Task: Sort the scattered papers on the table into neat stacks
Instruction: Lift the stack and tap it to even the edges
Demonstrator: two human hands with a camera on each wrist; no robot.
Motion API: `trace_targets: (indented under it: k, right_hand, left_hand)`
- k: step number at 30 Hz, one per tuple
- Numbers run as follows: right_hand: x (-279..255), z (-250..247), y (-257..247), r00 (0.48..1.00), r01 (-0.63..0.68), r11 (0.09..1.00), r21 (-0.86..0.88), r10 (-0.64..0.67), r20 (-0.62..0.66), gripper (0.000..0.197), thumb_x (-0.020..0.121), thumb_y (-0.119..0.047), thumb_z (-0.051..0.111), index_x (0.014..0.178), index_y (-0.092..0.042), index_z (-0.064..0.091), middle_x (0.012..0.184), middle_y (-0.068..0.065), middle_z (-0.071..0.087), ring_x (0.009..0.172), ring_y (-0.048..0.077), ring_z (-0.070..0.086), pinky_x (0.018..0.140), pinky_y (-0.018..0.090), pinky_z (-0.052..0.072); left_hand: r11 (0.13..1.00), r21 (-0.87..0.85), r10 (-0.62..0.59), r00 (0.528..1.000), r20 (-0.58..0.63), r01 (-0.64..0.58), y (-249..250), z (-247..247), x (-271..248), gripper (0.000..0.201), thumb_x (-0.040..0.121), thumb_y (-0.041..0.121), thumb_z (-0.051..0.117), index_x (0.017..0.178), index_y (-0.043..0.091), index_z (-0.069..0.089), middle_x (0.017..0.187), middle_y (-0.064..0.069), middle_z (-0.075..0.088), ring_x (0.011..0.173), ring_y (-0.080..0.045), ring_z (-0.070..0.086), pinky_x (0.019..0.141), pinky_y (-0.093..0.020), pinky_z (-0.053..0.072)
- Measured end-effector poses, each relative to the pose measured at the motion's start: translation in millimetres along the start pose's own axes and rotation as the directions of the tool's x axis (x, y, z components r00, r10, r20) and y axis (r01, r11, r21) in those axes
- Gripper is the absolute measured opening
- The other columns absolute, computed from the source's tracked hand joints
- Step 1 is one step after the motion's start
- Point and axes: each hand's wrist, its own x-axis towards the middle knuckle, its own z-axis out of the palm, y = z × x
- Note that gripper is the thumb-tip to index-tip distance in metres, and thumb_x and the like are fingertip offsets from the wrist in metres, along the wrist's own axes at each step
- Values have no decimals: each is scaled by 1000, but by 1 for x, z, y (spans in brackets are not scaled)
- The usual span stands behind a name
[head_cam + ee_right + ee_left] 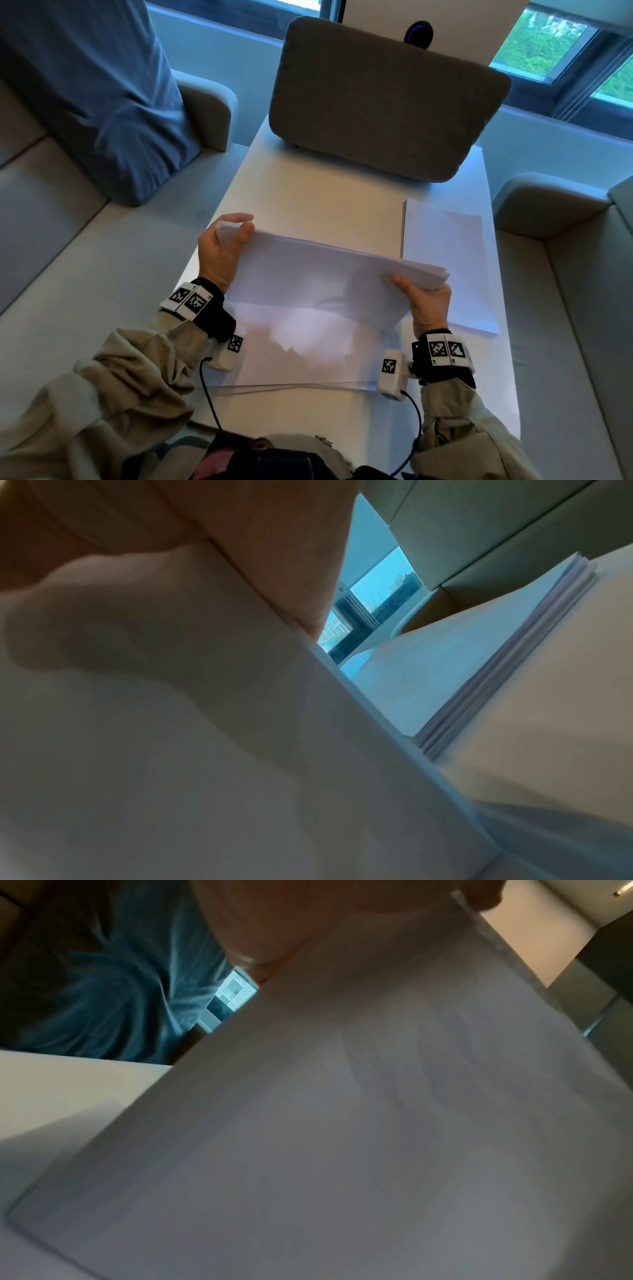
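Observation:
A sheaf of white papers [318, 274] stands tilted on its lower edge above the white table [308, 192], held by both hands. My left hand [222, 246] grips its upper left corner, thumb in front and fingers curled over the top. My right hand [428, 305] grips its right end, thumb on the near face. More white sheets [301, 363] lie flat beneath it, near the front. A squared stack of paper [448, 263] lies at the right of the table. The left wrist view is filled by the held sheaf [377, 1123]; the right wrist view shows it [171, 750] beside the flat stack [514, 653].
A grey padded chair back [383, 99] leans over the table's far end. A blue cushion [92, 92] lies on the beige sofa [68, 257] to the left. Another sofa seat [582, 291] runs along the right. Windows [548, 44] are beyond.

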Motion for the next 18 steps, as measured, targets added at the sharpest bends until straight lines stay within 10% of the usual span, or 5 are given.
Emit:
trace_targets:
  k: [5, 11, 18]
  right_hand:
    - [2, 3, -5, 991, 115, 991, 68, -110, -75, 57, 46, -76, 73, 71, -24, 73, 75, -15, 71, 71, -5, 60, 64, 10, 46]
    - [7, 12, -8, 965, 157, 986, 54, -142, -222, 16, 83, -19, 71, 71, -13, 62, 61, -14, 62, 57, -8, 53, 56, 7, 42]
    - [5, 14, -6, 950, 176, 983, 52, -156, -271, 12, 88, -16, 65, 76, -18, 61, 74, -5, 56, 55, -11, 51, 54, 4, 40]
  left_hand:
    - [998, 16, 56, 998, -16, -55, 4, 2, 0, 25, 68, 46, 64, 86, 29, 66, 78, 19, 67, 70, -1, 55, 67, -18, 43]
    - [998, -21, 61, 997, -49, -62, 9, 5, -1, 19, 66, 41, 69, 82, 32, 67, 66, 12, 59, 66, -7, 54, 69, -22, 44]
    - [994, 5, 112, 992, -64, -112, 8, 0, -1, 21, 72, 34, 66, 93, 29, 64, 76, 11, 65, 77, -13, 59, 82, -33, 47]
